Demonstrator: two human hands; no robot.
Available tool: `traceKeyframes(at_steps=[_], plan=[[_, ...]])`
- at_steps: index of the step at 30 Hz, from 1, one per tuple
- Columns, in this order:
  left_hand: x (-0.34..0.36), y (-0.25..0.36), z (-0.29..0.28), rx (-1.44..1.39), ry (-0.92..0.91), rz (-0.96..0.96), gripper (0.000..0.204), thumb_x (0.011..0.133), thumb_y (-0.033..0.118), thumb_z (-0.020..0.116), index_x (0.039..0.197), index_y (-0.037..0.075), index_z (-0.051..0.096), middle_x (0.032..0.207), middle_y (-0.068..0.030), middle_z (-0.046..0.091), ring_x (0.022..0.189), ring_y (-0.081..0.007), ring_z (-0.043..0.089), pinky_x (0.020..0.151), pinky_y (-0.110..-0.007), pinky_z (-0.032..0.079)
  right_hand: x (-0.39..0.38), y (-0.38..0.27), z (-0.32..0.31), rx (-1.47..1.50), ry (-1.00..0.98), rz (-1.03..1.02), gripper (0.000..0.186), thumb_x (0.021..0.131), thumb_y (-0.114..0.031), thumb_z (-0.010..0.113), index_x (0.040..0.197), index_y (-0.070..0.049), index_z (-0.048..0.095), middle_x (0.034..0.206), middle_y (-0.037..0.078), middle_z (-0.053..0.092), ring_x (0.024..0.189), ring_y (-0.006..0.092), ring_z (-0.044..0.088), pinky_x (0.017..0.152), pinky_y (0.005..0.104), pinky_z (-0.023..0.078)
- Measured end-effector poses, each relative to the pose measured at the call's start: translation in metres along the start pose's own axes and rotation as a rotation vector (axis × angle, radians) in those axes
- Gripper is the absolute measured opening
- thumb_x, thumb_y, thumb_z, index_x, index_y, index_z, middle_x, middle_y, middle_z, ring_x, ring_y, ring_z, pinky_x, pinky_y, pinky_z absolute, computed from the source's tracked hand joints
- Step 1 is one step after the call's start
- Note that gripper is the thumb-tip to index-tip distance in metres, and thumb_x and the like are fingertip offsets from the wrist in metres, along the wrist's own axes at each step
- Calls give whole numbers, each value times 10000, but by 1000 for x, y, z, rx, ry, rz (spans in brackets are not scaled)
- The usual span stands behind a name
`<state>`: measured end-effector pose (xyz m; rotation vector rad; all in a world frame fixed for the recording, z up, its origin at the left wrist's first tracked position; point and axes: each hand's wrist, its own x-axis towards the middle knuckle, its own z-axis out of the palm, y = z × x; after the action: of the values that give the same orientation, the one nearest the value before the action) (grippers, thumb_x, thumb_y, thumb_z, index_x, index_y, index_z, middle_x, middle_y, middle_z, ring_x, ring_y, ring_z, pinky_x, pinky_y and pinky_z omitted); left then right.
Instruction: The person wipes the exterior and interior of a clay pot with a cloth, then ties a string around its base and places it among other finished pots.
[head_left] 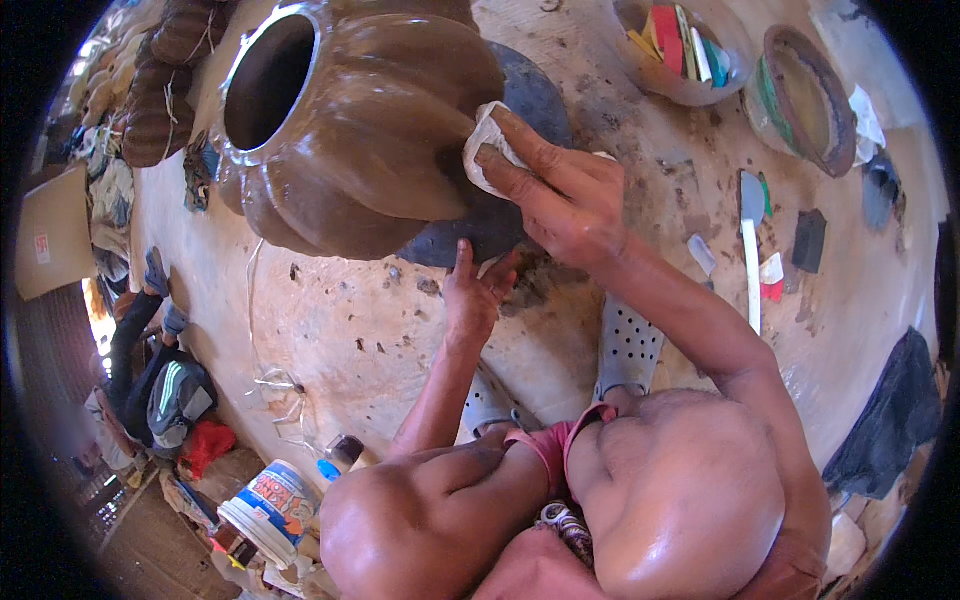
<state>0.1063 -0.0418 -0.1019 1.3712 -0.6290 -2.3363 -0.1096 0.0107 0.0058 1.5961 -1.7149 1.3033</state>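
A large brown ribbed pot (370, 140) lies tilted on its side, its round rimmed mouth facing left. Under and behind it is a dark rounded support (450, 240), partly hidden by the pot. My right hand (575, 200) pinches a folded white cloth-like pad (488, 150) against the pot's right end. Whether the pad is cloth or plastic I cannot tell. Below the pot, my left hand (475, 290) is raised with its fingers apart, at the lower edge of the dark support. It holds nothing that I can see.
To the upper right stand a clear bowl (640, 75) of coloured scrapers and a basin (768, 130) of brownish liquid. A white-handled spatula (750, 240) and scraps lie at right. At left are a seated person (135, 370), stacked pots (155, 110) and a bucket (265, 510).
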Motion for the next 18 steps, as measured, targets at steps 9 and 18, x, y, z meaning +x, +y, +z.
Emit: traceKeyframes(at_steps=[9, 18], plan=[[0, -2, 3, 28, 21, 6, 586, 1059, 537, 588, 1450, 112, 490, 1367, -75, 637, 1193, -344, 694, 873, -421, 555, -44, 28, -4, -91, -538, 107, 441, 781, -113, 700, 1213, -162, 772, 1393, 133, 680, 721, 206, 747, 592, 324, 609], [3, -7, 1, 27, -39, -3, 583, 1077, 497, 572, 1465, 74, 468, 1372, -110, 633, 1180, -352, 696, 844, -415, 588, 60, -10, -35, 56, -64, 36, 484, 725, 7, 741, 1192, -115, 781, 1208, 131, 729, 862, 269, 766, 669, 367, 640]])
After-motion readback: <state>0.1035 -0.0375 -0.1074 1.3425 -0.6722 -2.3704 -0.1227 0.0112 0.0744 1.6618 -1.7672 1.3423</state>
